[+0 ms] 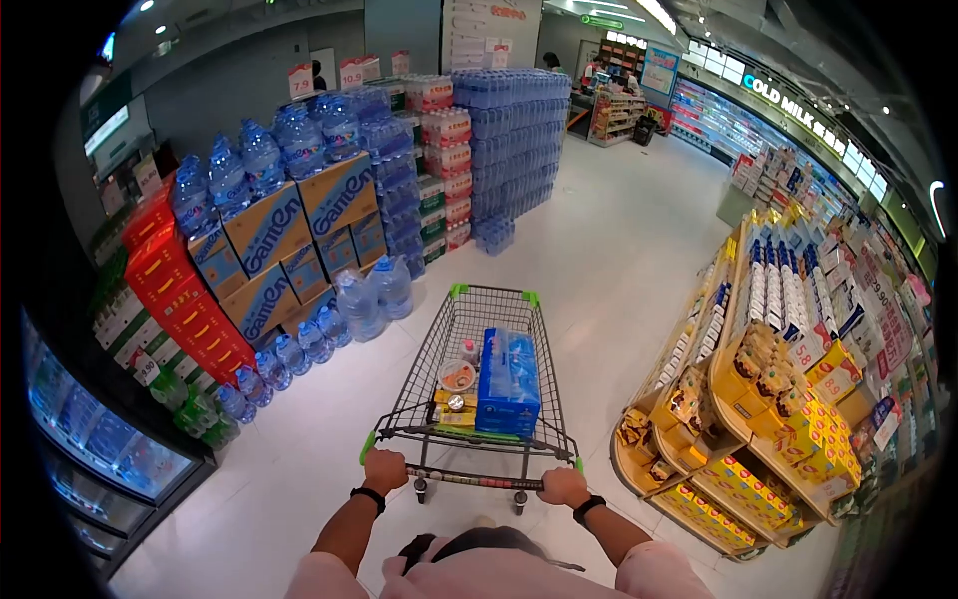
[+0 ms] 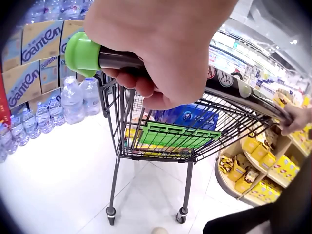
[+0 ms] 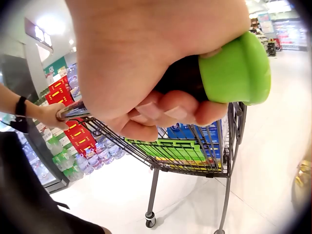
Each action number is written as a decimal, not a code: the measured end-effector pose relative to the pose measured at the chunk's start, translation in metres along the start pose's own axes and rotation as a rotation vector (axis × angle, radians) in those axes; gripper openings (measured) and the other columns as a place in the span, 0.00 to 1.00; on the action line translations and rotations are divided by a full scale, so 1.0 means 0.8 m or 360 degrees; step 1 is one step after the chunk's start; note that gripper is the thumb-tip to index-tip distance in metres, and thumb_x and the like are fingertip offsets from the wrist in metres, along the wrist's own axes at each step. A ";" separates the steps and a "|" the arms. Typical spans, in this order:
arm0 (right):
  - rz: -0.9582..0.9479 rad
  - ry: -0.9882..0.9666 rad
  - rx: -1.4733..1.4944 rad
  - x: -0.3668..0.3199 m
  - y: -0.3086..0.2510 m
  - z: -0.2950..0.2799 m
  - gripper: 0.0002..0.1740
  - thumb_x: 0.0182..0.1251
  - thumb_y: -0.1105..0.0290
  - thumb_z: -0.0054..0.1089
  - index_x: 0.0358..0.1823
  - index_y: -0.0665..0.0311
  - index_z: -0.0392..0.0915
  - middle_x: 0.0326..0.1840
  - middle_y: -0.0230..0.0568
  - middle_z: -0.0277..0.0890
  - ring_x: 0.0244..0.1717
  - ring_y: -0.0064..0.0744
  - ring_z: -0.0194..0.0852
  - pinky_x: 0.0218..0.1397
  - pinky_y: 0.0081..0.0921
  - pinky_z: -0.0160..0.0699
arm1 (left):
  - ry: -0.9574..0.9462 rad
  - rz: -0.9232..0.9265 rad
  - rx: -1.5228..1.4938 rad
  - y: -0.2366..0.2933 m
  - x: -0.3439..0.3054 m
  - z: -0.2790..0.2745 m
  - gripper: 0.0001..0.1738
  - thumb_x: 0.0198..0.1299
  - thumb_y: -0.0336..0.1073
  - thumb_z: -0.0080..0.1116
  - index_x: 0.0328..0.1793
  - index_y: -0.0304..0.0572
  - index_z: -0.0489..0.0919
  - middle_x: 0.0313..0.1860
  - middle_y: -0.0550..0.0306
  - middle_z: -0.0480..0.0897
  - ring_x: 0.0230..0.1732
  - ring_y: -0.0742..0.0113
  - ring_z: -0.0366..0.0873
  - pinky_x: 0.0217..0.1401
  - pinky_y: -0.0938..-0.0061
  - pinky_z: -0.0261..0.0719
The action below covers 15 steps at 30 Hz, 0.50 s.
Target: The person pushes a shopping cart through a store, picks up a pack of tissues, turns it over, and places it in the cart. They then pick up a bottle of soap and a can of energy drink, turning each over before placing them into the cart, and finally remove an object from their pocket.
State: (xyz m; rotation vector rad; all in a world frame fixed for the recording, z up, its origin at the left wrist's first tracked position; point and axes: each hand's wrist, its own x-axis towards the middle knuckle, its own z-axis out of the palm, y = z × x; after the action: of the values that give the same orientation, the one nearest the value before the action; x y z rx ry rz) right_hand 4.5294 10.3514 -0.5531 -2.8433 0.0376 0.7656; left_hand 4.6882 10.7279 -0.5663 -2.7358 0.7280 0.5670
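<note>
A wire shopping cart (image 1: 419, 399) with green corner caps stands straight in front of me. My left hand (image 1: 385, 469) grips the left end of its handlebar (image 1: 469, 480), fingers wrapped beneath the bar in the left wrist view. At the other end my right hand (image 1: 565, 487) holds the bar beside its green end cap (image 3: 236, 68). Inside the basket lies a large blue plastic-wrapped pack (image 1: 509, 384). Left of it sit a clear-lidded tub with orange contents (image 1: 457, 375) and a yellow package (image 1: 454, 411). A green panel (image 2: 178, 141) spans the cart's near side.
On the left, Ganten cartons (image 1: 264, 225) are stacked with water bottles (image 1: 361, 304) at their foot. A glass-fronted fridge (image 1: 100, 429) is nearer. A rounded wooden shelf (image 1: 718, 419) of yellow snack packs flanks the right. White floor (image 1: 639, 210) runs ahead toward a counter and chilled shelves.
</note>
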 end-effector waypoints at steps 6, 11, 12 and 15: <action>0.0041 0.0025 0.0134 0.121 0.054 -0.025 0.19 0.52 0.53 0.63 0.33 0.63 0.86 0.33 0.52 0.85 0.37 0.52 0.86 0.41 0.45 0.85 | -0.0017 -0.0019 0.0031 -0.016 0.146 -0.039 0.16 0.57 0.52 0.63 0.31 0.49 0.87 0.31 0.55 0.88 0.38 0.57 0.87 0.41 0.62 0.76; 0.0103 0.0102 0.0188 0.213 0.086 -0.053 0.18 0.55 0.52 0.63 0.32 0.61 0.86 0.32 0.50 0.85 0.37 0.52 0.85 0.43 0.47 0.84 | 0.0094 0.0152 0.0109 -0.044 0.285 -0.070 0.13 0.55 0.49 0.63 0.31 0.49 0.88 0.30 0.54 0.88 0.36 0.55 0.87 0.41 0.61 0.79; 0.0118 0.0107 0.0195 0.232 0.087 -0.062 0.19 0.55 0.51 0.64 0.32 0.61 0.86 0.33 0.50 0.85 0.37 0.52 0.85 0.42 0.47 0.84 | 0.0102 0.0163 0.0119 -0.052 0.311 -0.085 0.12 0.54 0.47 0.63 0.31 0.49 0.88 0.30 0.53 0.88 0.35 0.55 0.87 0.40 0.61 0.79; 0.0250 0.0089 0.0306 0.281 0.088 -0.095 0.19 0.55 0.51 0.64 0.35 0.60 0.86 0.35 0.51 0.85 0.40 0.52 0.85 0.45 0.48 0.83 | 0.0190 0.0250 0.0177 -0.071 0.398 -0.115 0.10 0.52 0.44 0.62 0.31 0.49 0.88 0.30 0.52 0.88 0.36 0.54 0.87 0.41 0.62 0.79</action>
State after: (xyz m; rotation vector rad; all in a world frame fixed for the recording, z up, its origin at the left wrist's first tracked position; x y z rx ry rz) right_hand 4.7562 10.2738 -0.6143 -2.7004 0.3284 0.6718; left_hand 5.0001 10.6108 -0.6131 -2.6428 0.9799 0.3839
